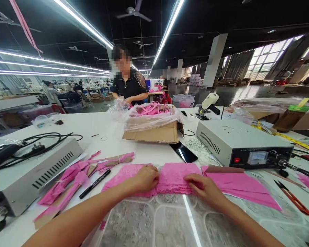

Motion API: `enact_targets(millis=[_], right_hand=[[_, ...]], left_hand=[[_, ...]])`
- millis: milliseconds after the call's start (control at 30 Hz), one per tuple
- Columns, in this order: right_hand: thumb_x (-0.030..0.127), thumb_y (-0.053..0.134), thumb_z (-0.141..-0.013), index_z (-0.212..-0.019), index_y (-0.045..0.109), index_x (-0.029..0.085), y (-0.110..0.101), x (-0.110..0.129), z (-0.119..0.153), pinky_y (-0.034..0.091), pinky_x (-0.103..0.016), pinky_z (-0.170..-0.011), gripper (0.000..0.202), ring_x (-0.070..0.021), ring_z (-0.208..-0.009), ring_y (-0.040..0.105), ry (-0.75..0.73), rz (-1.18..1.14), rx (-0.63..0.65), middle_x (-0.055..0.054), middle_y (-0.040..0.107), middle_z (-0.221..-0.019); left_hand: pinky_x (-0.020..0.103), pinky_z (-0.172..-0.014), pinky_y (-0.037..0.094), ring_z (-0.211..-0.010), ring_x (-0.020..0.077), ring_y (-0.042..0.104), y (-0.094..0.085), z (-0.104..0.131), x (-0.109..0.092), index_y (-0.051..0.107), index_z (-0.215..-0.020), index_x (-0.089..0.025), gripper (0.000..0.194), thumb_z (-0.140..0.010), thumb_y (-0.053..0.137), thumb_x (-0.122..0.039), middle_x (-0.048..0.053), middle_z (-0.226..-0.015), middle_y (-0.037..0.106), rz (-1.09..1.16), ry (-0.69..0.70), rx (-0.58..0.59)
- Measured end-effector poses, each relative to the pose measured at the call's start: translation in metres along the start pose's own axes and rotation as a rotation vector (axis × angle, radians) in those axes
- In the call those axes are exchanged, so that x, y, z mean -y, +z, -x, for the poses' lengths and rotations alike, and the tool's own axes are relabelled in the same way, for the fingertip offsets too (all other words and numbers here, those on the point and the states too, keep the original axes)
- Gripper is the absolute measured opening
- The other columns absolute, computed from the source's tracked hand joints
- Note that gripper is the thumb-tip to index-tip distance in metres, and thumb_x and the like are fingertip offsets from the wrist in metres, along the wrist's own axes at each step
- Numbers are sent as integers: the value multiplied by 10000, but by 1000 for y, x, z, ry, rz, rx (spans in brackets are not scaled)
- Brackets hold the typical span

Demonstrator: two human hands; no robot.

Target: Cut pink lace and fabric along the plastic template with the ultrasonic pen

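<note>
A piece of pink lace fabric (179, 173) with a scalloped front edge lies before me on the table. My left hand (147, 179) rests at its left side, fingers curled down on the cloth. At the right edge, my right hand (204, 187) pinches the lace between thumb and fingers. More pink cloth (237, 187) spreads to the right of that hand, with a brown strip (224, 168) along its top. Pink strips with brown card (77, 176) are bundled at the left, beside a black marker (94, 184).
A carton (151, 133) of pink pieces stands ahead, with a person (130, 85) behind it. Grey metal boxes flank me, left (54, 164) and right (247, 137). A phone (184, 152), orange thread snips (292, 199) and a cup (288, 118) lie or stand around.
</note>
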State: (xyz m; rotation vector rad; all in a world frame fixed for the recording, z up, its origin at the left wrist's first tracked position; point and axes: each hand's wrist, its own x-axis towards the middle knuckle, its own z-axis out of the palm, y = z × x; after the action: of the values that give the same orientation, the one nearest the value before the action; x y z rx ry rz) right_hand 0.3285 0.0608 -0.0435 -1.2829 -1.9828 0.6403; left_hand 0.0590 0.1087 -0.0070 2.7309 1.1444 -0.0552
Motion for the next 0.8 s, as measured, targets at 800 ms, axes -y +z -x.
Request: enact_targets(millis=[800], right_hand=[[16,484,-754,-959,694,174,24,13,-21,529,-379,-769,333,-247,-889,642,-283,348,-108,-109,701,-940]], left_hand=[[352,-890,503,-973,182,616,-37,37,-54,647,-861,-154,68,-894,592,-135,53,-1023,651,52,-60,-299]])
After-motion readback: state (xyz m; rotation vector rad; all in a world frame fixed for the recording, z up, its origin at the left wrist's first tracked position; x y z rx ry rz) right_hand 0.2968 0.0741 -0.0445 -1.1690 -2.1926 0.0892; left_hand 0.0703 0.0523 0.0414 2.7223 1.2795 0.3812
